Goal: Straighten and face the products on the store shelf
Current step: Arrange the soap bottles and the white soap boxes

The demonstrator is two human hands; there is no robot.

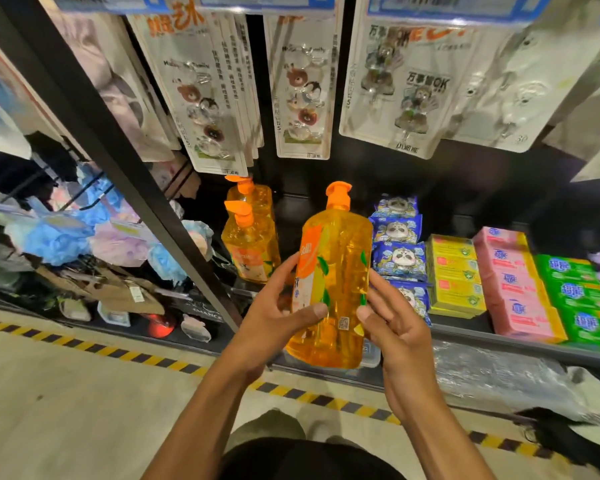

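The transparent orange plastic pump bottle (333,271) is off the dark store shelf (465,330), held upright in front of it. The left hand (274,306) grips its labelled side and the right hand (392,317) clasps the other (label angled leftward). Facing and reshelving it beside the two matching bottles (250,247) seem still to do.

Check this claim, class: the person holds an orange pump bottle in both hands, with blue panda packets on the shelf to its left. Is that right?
Wrong side. In the head view the left hand and right hand hold the orange pump bottle, but the blue panda packets lie on the shelf to its right, not its left.
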